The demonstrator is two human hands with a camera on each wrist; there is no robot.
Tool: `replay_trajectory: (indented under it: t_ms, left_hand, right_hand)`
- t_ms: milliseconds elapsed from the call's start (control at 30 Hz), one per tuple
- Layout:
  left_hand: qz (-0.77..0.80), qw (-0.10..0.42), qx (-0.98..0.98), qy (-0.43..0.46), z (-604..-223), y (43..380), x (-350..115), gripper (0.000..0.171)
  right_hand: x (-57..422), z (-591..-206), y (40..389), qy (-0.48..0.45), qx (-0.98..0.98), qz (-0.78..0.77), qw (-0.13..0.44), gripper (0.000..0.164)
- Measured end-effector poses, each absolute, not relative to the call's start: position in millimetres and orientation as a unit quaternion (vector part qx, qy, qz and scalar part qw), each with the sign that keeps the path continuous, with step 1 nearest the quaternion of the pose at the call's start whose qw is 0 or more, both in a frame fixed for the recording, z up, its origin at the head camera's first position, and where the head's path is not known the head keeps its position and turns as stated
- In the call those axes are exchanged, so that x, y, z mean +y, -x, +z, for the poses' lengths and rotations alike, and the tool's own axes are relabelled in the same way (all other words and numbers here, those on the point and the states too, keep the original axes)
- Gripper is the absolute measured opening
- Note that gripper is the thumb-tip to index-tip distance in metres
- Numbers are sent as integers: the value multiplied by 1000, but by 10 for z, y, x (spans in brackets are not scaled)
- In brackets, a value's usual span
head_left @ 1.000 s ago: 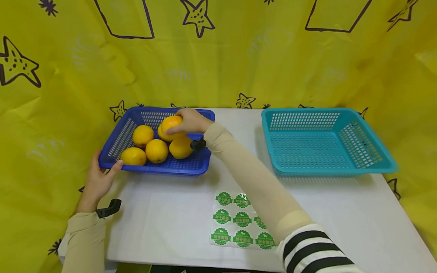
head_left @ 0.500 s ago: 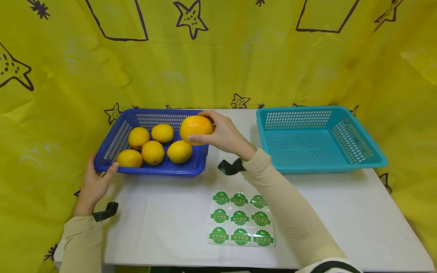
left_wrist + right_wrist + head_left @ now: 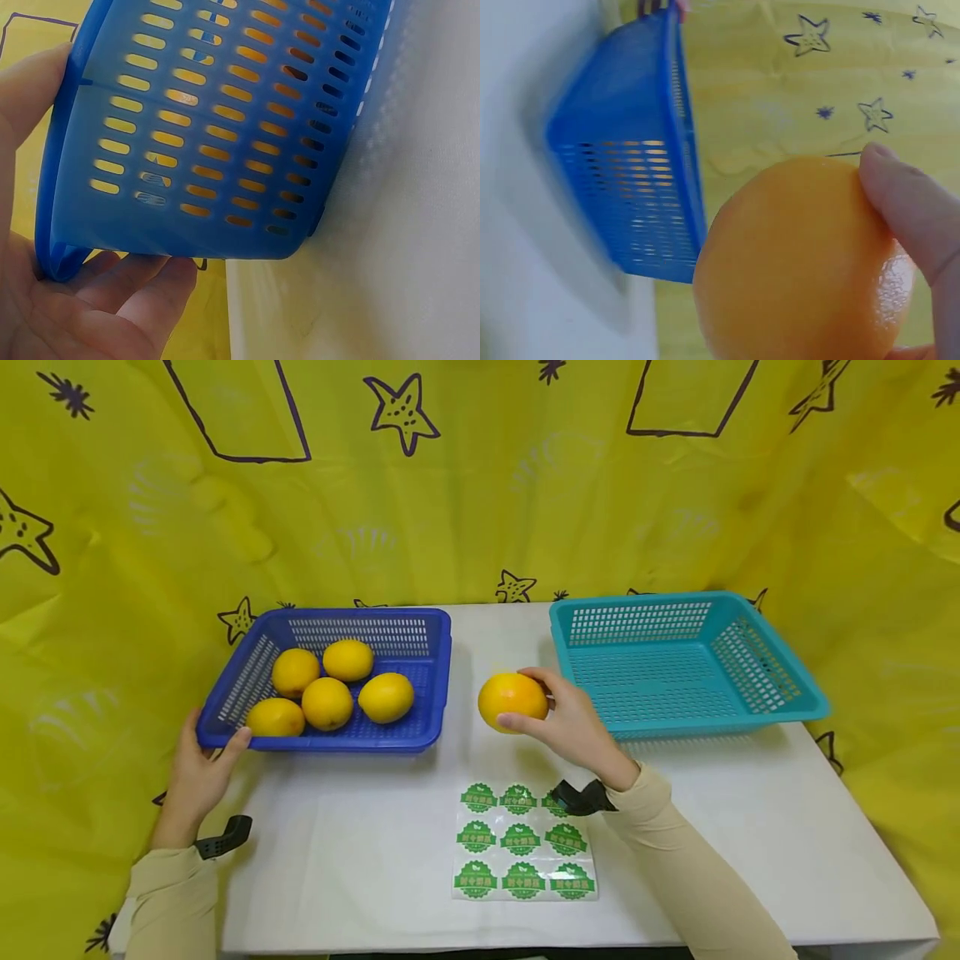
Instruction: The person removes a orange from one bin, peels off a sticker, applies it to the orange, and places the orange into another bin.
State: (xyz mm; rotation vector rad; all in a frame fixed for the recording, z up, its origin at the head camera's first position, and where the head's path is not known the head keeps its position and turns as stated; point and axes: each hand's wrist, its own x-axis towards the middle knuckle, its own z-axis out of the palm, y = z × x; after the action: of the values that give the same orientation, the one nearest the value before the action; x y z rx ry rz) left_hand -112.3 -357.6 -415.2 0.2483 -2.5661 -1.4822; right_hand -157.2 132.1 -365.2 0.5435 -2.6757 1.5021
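Grasping an orange fruit (image 3: 512,702) with thumb and curved fingers, the right hand (image 3: 573,727) holds it above the white counter (image 3: 337,860), in the gap between two plastic baskets and well apart from the left one. The right wrist view shows the thumb pressed along the smooth, shiny peel. The left hand (image 3: 198,781) grips the near left corner of the blue basket (image 3: 330,745), its thumb on the rim and its fingers underneath, against the outside of the wall. Inside that basket sit five yellow fruits (image 3: 327,703), grouped toward the left and middle, some of them touching or nearly so. To the right stands the teal basket (image 3: 690,724), with slotted walls. Nearer the person, a sticker sheet (image 3: 521,840) lies flat, bearing green round labels in three rows of three; a black wrist mount (image 3: 585,797) on the right arm partly covers the top right one. Beige sleeves (image 3: 174,893) cover both forearms. Behind everything hangs a yellow backdrop (image 3: 465,510) drawn with dark stars.
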Motion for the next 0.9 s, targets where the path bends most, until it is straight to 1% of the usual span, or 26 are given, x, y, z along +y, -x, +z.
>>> replay_trajectory:
  t_ms: [200,433,667,900]
  left_hand:
    - [-491,84,-863,-89,-4151,1093,-3568,89]
    - [-484,87,-866,-92,-4141,1099,-3557,89]
    - [-483,84,-867,-93,-4154,1112,-3564,89]
    - [-483,87,-867,-89,-4152,1123,-3579,88]
  right_hand:
    - [1296,-3978,1501,-170,-884,436,-15,76]
    - [1275,-4197,1589,-149,-892,425,-37,78]
    - [1329,-4315,1671,-121,-893,428,-67,76]
    - [1349,-4376,1739,-113,-883,449,-75,77]
